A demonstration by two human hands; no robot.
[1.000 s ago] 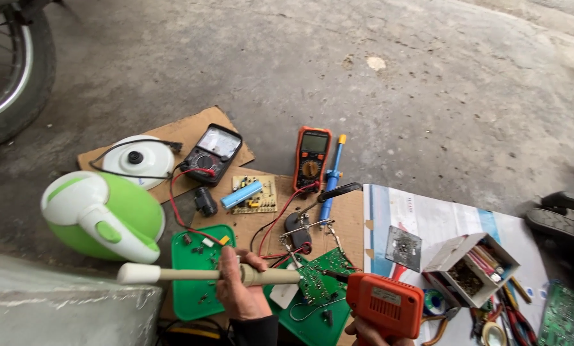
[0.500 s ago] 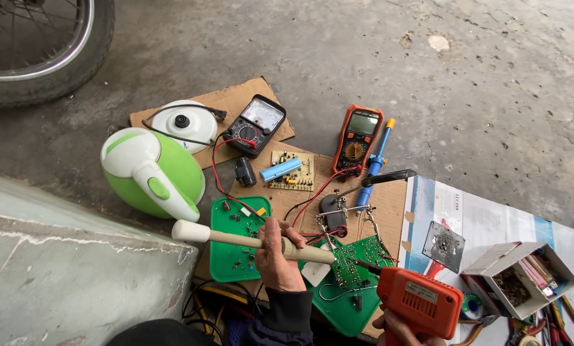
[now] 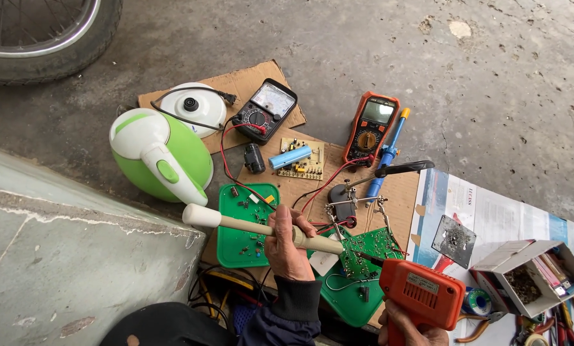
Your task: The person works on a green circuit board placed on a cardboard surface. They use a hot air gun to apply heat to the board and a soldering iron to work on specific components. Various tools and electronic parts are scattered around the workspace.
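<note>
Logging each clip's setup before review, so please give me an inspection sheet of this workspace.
Surface: brown cardboard sheet on grey concrete floor.
Job's things: cream-handled soldering tool; orange pistol-shaped soldering gun; green circuit board.
Clutter: green-and-white electric kettle, black analogue meter, orange digital multimeter, green plastic tray, open cardboard box of tools.
Grippers: left hand grips the cream tool; right hand grips the gun.
Cables: red and black test leads.
Surroundings: rubber tyre, concrete ledge.
</note>
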